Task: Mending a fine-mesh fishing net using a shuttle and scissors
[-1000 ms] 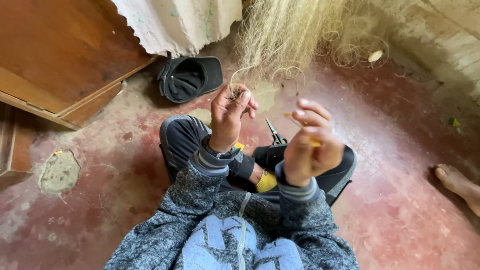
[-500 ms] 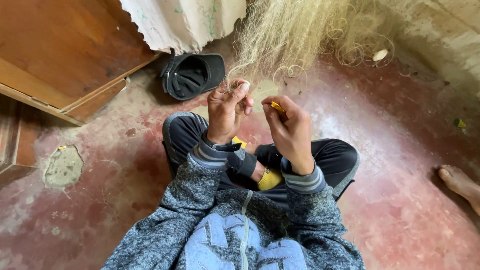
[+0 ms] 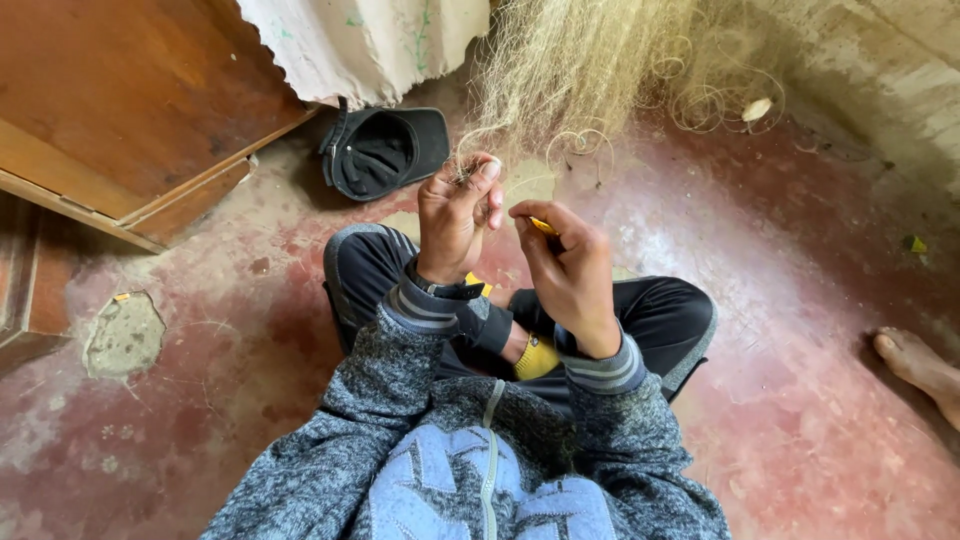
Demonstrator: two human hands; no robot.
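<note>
I sit cross-legged on a worn red floor. A pale straw-coloured fishing net (image 3: 590,60) hangs down from the top middle of the view. My left hand (image 3: 455,220) is raised and pinches a gathered bit of the net's mesh between thumb and fingers. Just to its right, my right hand (image 3: 570,265) is closed around a small yellow netting needle (image 3: 543,226), whose tip shows between the fingers and points toward the left hand. The two hands are a few centimetres apart. Fine line between needle and net is too thin to make out.
A black cap (image 3: 385,150) lies upside down on the floor beyond my knees. A wooden board (image 3: 130,110) leans at the top left, next to corrugated sheeting (image 3: 370,40). Another person's bare foot (image 3: 915,365) rests at the right edge. Loose curls of line (image 3: 710,100) lie near the wall.
My right hand has swung from the right in toward the left hand, bringing the yellow needle close to the pinched mesh. The scissors on my lap are now hidden behind it.
</note>
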